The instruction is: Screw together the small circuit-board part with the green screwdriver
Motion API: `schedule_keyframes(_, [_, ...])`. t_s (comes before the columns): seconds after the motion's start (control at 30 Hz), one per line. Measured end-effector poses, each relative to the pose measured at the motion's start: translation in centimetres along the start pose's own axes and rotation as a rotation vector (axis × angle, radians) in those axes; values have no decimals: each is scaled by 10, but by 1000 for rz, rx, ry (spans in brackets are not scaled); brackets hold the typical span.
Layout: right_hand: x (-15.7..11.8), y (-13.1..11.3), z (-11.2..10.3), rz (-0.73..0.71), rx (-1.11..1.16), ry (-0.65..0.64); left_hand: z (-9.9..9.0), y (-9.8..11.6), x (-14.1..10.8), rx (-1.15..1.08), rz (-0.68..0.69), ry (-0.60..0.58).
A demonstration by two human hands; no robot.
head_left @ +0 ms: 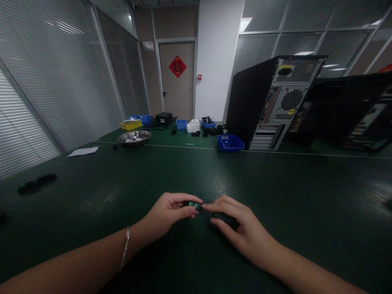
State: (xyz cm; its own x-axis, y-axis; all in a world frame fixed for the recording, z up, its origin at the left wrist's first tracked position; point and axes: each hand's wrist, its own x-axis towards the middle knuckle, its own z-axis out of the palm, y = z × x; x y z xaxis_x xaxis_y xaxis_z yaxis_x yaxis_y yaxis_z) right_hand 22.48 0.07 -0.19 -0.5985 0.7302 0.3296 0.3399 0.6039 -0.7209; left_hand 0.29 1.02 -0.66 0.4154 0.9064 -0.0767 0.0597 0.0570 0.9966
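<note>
At 6 o'clock from the view's centre, the green board (pixel 193 205) is partly covered by the left hand (pixel 165 212); its markings are too small to be read. At 5 o'clock, a dark item (pixel 226 219) is partly masked by the right hand (pixel 245 228); its kind cannot be determined. The left forearm (pixel 76 257), at 8 o'clock, and the right forearm (pixel 309 267), at 4, are cut off by the frame. Toward 9 o'clock, dark objects (pixel 36 183) are blurred. At 3 o'clock, a dark computer case (pixel 343 98) is blurred and truncated by the right edge.
</note>
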Motion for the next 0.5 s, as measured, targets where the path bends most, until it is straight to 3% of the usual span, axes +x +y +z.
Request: schedule_keyframes(0.5, [0, -4, -3, -9, -1, 30, 8, 6, -2, 1, 24, 62])
